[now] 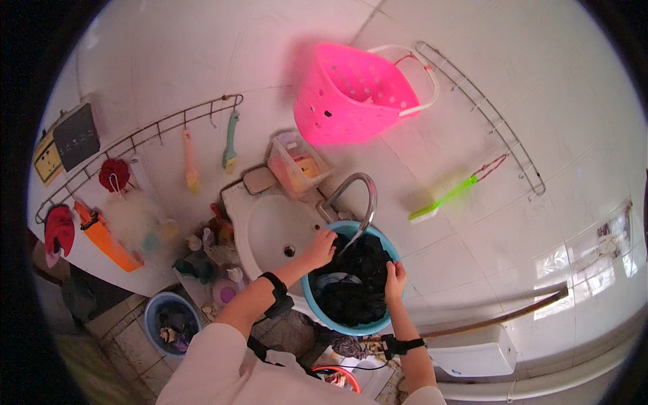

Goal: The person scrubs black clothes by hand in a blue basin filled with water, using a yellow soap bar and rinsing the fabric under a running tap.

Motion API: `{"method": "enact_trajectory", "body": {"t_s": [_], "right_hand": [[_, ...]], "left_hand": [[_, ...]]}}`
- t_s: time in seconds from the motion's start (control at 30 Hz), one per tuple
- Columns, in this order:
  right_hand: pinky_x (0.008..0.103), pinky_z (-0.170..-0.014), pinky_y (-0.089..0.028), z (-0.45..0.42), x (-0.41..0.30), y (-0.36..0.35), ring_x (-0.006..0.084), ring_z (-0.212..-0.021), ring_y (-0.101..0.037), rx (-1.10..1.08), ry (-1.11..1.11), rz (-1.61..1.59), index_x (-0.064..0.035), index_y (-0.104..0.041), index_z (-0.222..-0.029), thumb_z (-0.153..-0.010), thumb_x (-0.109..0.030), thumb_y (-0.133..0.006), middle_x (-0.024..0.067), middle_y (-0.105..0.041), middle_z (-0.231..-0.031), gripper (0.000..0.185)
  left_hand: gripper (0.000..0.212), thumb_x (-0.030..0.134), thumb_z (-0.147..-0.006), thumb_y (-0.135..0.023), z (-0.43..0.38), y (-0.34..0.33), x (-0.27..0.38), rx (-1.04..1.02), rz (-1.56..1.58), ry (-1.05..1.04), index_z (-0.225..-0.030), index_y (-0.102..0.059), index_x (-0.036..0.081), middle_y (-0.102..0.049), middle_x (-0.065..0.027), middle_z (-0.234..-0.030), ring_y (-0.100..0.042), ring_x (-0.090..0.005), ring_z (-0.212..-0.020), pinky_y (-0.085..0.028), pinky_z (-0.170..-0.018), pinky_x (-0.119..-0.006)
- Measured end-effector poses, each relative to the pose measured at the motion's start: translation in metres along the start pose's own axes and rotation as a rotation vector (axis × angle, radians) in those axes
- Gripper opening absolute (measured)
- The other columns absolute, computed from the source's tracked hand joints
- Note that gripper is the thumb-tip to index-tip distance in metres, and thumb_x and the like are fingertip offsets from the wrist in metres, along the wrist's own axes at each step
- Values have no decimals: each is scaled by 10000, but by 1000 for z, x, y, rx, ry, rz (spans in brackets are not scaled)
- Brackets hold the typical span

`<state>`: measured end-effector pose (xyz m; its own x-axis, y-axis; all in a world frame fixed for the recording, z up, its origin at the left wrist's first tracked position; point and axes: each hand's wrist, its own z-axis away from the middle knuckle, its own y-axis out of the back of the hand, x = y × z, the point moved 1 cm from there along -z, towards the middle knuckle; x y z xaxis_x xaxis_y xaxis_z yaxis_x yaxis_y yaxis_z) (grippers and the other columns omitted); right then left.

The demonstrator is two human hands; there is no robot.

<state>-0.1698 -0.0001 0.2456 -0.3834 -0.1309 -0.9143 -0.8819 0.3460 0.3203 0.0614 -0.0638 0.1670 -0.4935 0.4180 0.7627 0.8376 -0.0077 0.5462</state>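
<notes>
A light blue plastic basin (pixel 310 304) rests over the right part of a white washbasin (pixel 263 223) and holds wet black clothes (pixel 354 304). Among them lies a grey-blue piece of cloth (pixel 340 278). From the curved chrome faucet (pixel 372 195) a stream of water falls onto the clothes. My left hand (pixel 320 250) is at the basin's upper left, its curled fingers pinching the black cloth. At the right rim, my right hand (pixel 395 283) grips cloth too; its fingertips are partly hidden against the dark fabric.
A pink perforated basket (pixel 324 109) hangs above the faucet. Beside the sink stand a clear plastic box (pixel 291 167) and several bottles (pixel 235 276). Brushes hang from wall racks, including a green one (pixel 450 197). On the floor sits a blue bucket (pixel 152 324) with cloth inside.
</notes>
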Motion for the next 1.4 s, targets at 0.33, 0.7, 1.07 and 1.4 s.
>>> {"method": "enact_trajectory", "body": {"t_s": [0.33,0.7,1.07,1.4], "right_hand": [[437,-725,-370,72,1,-40,327,-858,-476,-289,564,951,13,-493,-1064,-824,-358,-586,161,-487,-913,451],[415,-705,-445,-3,40,-98,291,-784,-562,-535,474,1103,-34,-519,-928,-828,-340,-510,119,-554,-804,322],[411,-713,-525,-58,33,-149,324,-813,-656,-402,-281,1150,-21,-672,-906,-867,-442,-444,182,-667,-884,481],[398,-792,-449,-74,104,-97,331,-880,-618,-197,-473,523,47,-642,-947,-852,-430,-501,202,-653,-908,506]], "left_hand": [[656,-48,-743,-616,-5,-11,-13,21,-239,215,-1325,-322,17,-464,-236,-1117,-565,-387,-873,-505,-672,-422],[593,81,-792,-638,-6,-2,-3,-8,-362,240,-1313,-367,-2,-525,-211,-1065,-606,-344,-815,-519,-658,-410],[626,78,-796,-640,-6,-4,-11,-46,-426,279,-1343,-346,2,-520,-223,-1072,-613,-319,-733,-527,-596,-377],[569,26,-797,-607,-10,-9,3,-101,-375,280,-1311,-367,-8,-517,-234,-1074,-607,-348,-788,-535,-607,-411]]}}
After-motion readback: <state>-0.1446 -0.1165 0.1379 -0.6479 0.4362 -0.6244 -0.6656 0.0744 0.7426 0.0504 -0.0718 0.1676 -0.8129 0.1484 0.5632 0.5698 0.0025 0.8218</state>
